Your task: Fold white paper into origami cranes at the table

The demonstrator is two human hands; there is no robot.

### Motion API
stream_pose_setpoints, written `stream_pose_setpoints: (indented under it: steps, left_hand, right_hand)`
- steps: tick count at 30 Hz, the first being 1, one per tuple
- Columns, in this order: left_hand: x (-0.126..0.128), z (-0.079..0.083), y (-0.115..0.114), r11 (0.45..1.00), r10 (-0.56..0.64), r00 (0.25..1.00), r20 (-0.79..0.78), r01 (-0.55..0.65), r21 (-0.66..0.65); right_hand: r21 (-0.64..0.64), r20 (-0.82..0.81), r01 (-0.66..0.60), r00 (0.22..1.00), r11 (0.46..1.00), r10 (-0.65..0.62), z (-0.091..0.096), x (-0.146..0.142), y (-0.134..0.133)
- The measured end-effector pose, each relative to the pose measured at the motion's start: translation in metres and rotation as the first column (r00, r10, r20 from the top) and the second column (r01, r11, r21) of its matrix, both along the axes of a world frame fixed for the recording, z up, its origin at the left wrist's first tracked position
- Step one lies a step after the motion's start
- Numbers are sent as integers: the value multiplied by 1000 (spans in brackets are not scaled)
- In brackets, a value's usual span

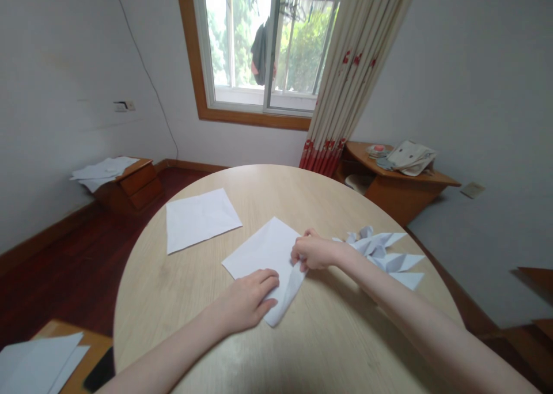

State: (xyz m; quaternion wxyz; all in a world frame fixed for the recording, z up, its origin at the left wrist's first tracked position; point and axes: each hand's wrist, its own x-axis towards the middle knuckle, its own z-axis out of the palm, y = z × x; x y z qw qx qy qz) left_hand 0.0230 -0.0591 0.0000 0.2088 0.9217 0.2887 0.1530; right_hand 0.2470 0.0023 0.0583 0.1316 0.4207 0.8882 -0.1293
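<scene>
White paper sheet (259,250) lies on the near part of the round wooden table (142,307), mid-fold, with a narrow folded flap (287,298) running down to a point toward the person, past the table's centre on the near side. Left hand (245,299) sits on the sheet's lower edge beside the flap, fingers together and lightly curved, pressing down, not gripping. Right hand (315,253) is at the sheet's right edge, fingers gathered and apparently pinching the paper there; thumb contact is partly hidden, can't fully confirm. Just right of that hand, touching distance or nearly, is a heap of folded paper pieces (380,256) with pointed tips. Second white sheet (201,218) lies flat farther up the table, apart from the first. Beyond the table: wooden corner desk (401,192) on the right with a cloth bag (410,158) on it, low wooden drawer unit (138,186) on the left with loose papers (103,172) on top. Bottom left, a wooden surface (88,348) holds more paper sheets (38,362) and a black phone (100,370). Window (259,48) and red-trimmed curtain (345,77) are at the back.
</scene>
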Motion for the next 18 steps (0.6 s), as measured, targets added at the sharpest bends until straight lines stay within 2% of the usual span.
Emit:
stream_pose_setpoints:
  steps: [4, 7, 13, 18]
  left_hand:
    - [-2, 4, 0, 998, -44, 998, 35, 46, -49]
    - [-2, 7, -3, 994, -54, 998, 31, 57, -91]
    - [4, 5, -14, 987, 60, 996, -67, -69, -142]
    - [8, 8, -20, 988, 78, 992, -97, -90, -126]
  right_hand:
    - [-101, 32, -14, 999, 995, 17, 5, -7, 2]
    - [-112, 30, -30, 999, 993, 33, 6, -12, -2]
    - [-76, 37, -54, 998, 996, 57, 6, -23, -7]
    - [-55, 50, -54, 997, 997, 57, 3, -29, -4]
